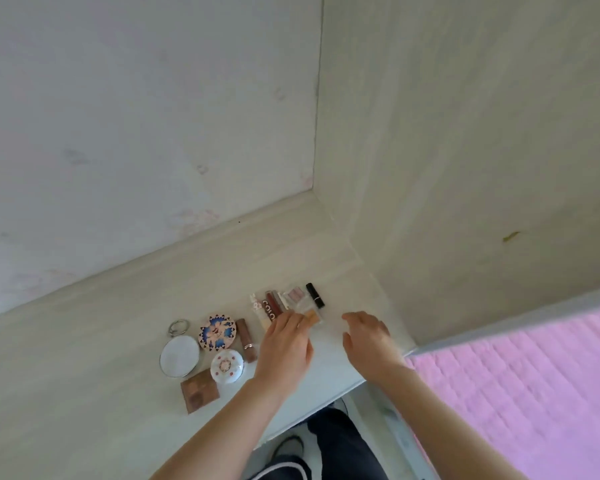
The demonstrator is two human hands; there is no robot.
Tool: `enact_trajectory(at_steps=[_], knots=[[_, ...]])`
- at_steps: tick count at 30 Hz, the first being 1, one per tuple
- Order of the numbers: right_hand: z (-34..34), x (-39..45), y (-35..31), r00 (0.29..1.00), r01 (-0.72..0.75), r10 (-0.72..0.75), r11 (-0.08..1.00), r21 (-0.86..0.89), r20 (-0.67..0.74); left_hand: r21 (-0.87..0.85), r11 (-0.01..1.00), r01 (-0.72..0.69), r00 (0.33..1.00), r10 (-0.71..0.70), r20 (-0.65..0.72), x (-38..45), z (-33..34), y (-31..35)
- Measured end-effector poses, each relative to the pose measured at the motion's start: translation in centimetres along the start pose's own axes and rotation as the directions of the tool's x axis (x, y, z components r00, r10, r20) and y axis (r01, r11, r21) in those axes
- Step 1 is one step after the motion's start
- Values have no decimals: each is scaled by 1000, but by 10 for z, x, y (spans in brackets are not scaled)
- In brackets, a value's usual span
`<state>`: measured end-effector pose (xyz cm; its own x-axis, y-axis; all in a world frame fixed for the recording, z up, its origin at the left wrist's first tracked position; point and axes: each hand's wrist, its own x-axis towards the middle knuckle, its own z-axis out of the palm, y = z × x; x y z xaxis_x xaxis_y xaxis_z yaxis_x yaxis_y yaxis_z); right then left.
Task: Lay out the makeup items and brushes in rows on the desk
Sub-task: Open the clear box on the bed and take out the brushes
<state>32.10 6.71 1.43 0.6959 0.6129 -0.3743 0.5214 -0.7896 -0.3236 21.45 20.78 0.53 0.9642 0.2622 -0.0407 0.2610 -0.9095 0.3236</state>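
Head view, the only one I have: a pale desk [101, 341] set in a corner, seen from above; my left hand [284, 348] reaches to the far row and its fingertips touch a small clear item with a tan patch [311, 317], though I cannot tell whether they pinch it or merely press on it; my right hand [368, 336] hovers just right of that item, fingers loosely spread, grasping nothing.

Far row, left to right: a white floral tube [256, 304], a dark tube lettered "COLO" [268, 310], a red-brown lip tube [274, 299], a clear pink-tinted case [294, 294], a black lipstick [315, 295]; these lie side by side, roughly parallel.

Near group, left of my left hand: a round mirror with a ring [180, 355], a blue-patterned round compact [217, 332], a brown lipstick [248, 344], a white floral compact [226, 366], a brown eyeshadow palette [199, 394]; they sit close together, less evenly lined up.

Progress, as I judge it: the far row is largely formed and one piece is being settled at its near edge; the near group wants straightening; no brushes are visible, so those appear to remain.
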Motion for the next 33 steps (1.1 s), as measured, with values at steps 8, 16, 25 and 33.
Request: enact_trajectory(at_steps=[8,16,25,33], knots=[[29,-97,-22,972,-204,205,979,21,-118,99,943,-317,935,293,201,-38,-4,4],[31,-212,-16,841,-346,390,920,183,-375,-36,788,-615,782,615,102,-71,-25,94],[65,-363,14,553,-664,750,660,351,-362,-77,514,-854,498,852,164,-141,-5,196],[117,-512,49,219,-819,943,317,478,-249,-154,201,-967,167,963,210,-252,37,330]])
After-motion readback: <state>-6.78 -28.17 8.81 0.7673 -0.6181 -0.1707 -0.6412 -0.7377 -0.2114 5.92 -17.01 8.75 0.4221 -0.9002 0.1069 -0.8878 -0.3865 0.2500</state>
